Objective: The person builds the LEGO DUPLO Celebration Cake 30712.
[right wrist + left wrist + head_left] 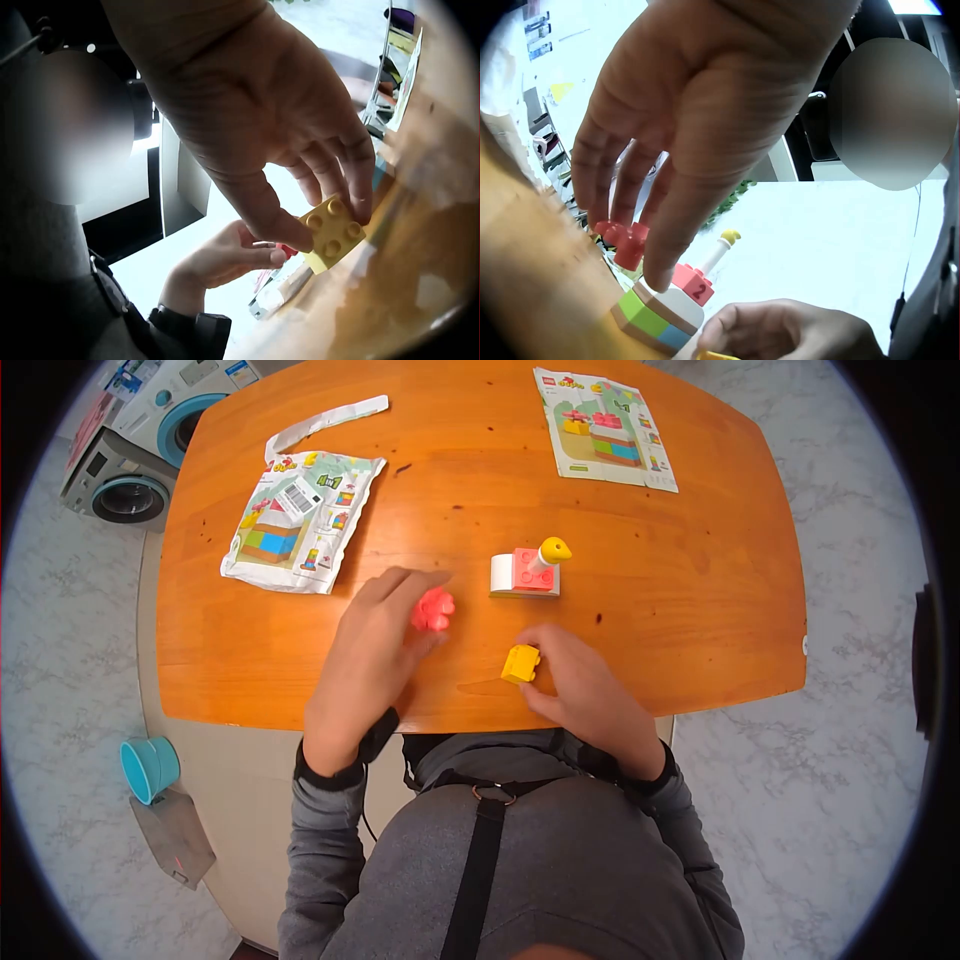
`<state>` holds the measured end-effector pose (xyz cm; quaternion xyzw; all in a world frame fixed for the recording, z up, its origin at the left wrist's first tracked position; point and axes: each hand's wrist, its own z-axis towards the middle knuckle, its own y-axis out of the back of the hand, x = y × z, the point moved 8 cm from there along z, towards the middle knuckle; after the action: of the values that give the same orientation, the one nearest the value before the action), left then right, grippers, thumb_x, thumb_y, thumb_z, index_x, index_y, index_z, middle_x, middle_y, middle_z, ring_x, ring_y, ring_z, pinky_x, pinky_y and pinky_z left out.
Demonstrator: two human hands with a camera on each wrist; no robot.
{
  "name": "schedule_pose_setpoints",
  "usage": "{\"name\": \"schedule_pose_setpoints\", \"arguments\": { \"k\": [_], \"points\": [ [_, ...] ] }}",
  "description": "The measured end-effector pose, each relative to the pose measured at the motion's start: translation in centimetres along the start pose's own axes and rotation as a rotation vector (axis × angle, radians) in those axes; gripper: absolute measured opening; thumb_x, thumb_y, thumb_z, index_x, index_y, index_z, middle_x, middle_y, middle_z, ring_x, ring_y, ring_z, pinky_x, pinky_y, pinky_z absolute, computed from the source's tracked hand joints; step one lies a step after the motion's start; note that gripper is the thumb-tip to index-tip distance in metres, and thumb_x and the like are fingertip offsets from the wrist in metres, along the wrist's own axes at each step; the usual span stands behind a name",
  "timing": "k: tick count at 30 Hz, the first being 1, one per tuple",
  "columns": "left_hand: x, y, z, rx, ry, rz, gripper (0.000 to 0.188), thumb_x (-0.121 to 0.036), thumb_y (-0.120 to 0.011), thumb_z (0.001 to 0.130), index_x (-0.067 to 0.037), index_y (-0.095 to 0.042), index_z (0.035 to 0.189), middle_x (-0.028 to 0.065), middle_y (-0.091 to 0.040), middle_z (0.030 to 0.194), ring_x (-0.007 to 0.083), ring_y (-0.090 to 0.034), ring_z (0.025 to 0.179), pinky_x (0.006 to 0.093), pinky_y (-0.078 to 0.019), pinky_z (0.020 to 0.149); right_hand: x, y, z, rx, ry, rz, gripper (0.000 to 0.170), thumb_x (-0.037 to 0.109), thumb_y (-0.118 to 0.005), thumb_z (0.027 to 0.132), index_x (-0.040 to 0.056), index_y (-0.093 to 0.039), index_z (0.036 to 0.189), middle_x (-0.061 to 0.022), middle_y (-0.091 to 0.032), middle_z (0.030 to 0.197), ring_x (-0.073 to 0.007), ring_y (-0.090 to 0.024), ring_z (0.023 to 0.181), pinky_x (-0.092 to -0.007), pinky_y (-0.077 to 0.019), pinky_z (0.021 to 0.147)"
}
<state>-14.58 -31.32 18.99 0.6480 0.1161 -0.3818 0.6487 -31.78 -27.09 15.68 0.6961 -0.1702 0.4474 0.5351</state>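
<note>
Between the thumb and fingers of my left hand point(362, 655) is a pinkish-red, bow-shaped toy piece point(433, 610), held over the table's near half. My right hand point(585, 685) pinches a yellow brick point(519, 664) near the front edge; its studs show in the right wrist view point(332, 229). Beyond both hands stands a small brick cake. It has a white rounded top point(502, 574), a pink brick point(694, 283) marked 2, and a white candle with a yellow flame point(555, 550). Green point(643, 315) and blue point(674, 337) bricks lie below the white top in the left wrist view.
An opened toy packet point(300, 525) lies at left on the wooden table point(700, 590), with a torn-off strip point(330, 422) behind it. A printed leaflet point(605, 430) lies at back right. Beside the table, a blue bucket point(150, 768) stands on the floor.
</note>
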Motion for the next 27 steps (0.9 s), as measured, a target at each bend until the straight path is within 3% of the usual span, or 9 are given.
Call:
{"name": "schedule_pose_setpoints", "arguments": {
  "k": [1,4,5,8,10,13,16,22,27],
  "points": [
    [0.0,0.0,-0.9,-0.019,0.043,-0.031,0.046,-0.003,-0.077,0.069,-0.004,-0.06,0.112,0.0131,-0.064,0.101,0.0307,-0.062,0.089,0.0364,-0.0494,0.078,0.7,-0.6,0.3,0.012,0.105,-0.134,0.034,0.004,-0.063,0.082,0.0001,-0.047,0.113,-0.0197,-0.054,0.099,-0.0376,-0.055,0.097,-0.0423,-0.0461,0.081],
    [0.5,-0.9,-3.6,-0.035,0.133,-0.13,0.047,-0.005,-0.079,0.068,-0.003,-0.059,0.111,0.0124,-0.064,0.103,0.0289,-0.062,0.09,0.0356,-0.0497,0.079,0.9,-1.4,1.6,0.012,0.099,-0.148,0.031,0.014,-0.066,0.085,-0.0008,-0.054,0.11,-0.0149,-0.055,0.102,-0.0333,-0.056,0.095,-0.0364,-0.0461,0.08],
    [0.6,-1.2,-4.3,-0.048,0.152,-0.188,0.042,-0.003,-0.078,0.068,-0.001,-0.058,0.105,0.0146,-0.06,0.097,0.0328,-0.057,0.092,0.0383,-0.0476,0.08,1.0,-1.8,2.0,0.017,0.101,-0.14,0.031,0.014,-0.066,0.085,-0.0008,-0.054,0.11,-0.0149,-0.055,0.102,-0.0333,-0.056,0.095,-0.0364,-0.0461,0.08],
    [0.7,-1.9,-5.6,-0.093,0.158,-0.26,0.043,-0.003,-0.079,0.067,-0.001,-0.059,0.105,0.0139,-0.061,0.1,0.0319,-0.058,0.094,0.0375,-0.0484,0.08,0.6,-2.8,3.2,0.047,0.027,-0.162,0.034,0.021,-0.066,0.087,-0.0017,-0.055,0.11,-0.0165,-0.055,0.096,-0.0328,-0.057,0.091,-0.0387,-0.046,0.075],
    [0.8,-2.2,-5.9,-0.122,0.135,-0.23,0.043,-0.004,-0.08,0.066,-0.002,-0.061,0.104,0.0127,-0.062,0.102,0.031,-0.059,0.096,0.0372,-0.0491,0.081,0.5,-3.1,3.8,0.069,-0.034,-0.184,0.037,0.03,-0.062,0.09,-0.0023,-0.053,0.106,-0.0197,-0.057,0.082,-0.0373,-0.059,0.078,-0.0435,-0.0495,0.069],
    [0.5,-2.3,-5.7,-0.164,0.122,-0.189,0.044,-0.006,-0.083,0.063,-0.001,-0.062,0.101,0.0118,-0.064,0.101,0.0276,-0.062,0.094,0.0345,-0.0505,0.082,-0.4,-3.5,4.2,0.075,-0.17,-0.076,0.039,0.033,-0.058,0.093,-0.0025,-0.051,0.107,-0.0213,-0.059,0.07,-0.0413,-0.06,0.066,-0.0477,-0.0487,0.059],
    [0.1,-2.5,-4.9,-0.171,0.087,-0.176,0.044,-0.006,-0.083,0.062,-0.002,-0.063,0.101,0.0118,-0.064,0.101,0.0282,-0.062,0.095,0.035,-0.0509,0.081,-1.2,-3.4,4.1,0.01,-0.21,-0.06,0.036,0.032,-0.056,0.095,-0.0013,-0.048,0.105,-0.0235,-0.06,0.066,-0.0431,-0.061,0.063,-0.0495,-0.0476,0.056],
    [-0.2,-4.2,-3.9,-0.086,0.095,-0.216,0.043,-0.006,-0.081,0.066,-0.003,-0.062,0.104,0.0123,-0.059,0.104,0.0311,-0.057,0.096,0.038,-0.0488,0.082,-2.0,-2.8,3.5,0.015,-0.216,-0.067,0.028,0.028,-0.053,0.097,0.0014,-0.046,0.099,-0.0216,-0.062,0.073,-0.0417,-0.061,0.067,-0.0487,-0.0482,0.058],
    [-0.5,-3.6,-3.5,-0.136,0.08,-0.199,0.038,-0.007,-0.08,0.067,-0.003,-0.065,0.102,0.0125,-0.059,0.102,0.0303,-0.057,0.094,0.0375,-0.0491,0.08,-2.3,-2.6,3.1,0.003,-0.173,0.005,0.023,0.025,-0.052,0.097,0.0019,-0.048,0.099,-0.0206,-0.063,0.079,-0.0401,-0.062,0.073,-0.0474,-0.0483,0.062]
  ]
}}
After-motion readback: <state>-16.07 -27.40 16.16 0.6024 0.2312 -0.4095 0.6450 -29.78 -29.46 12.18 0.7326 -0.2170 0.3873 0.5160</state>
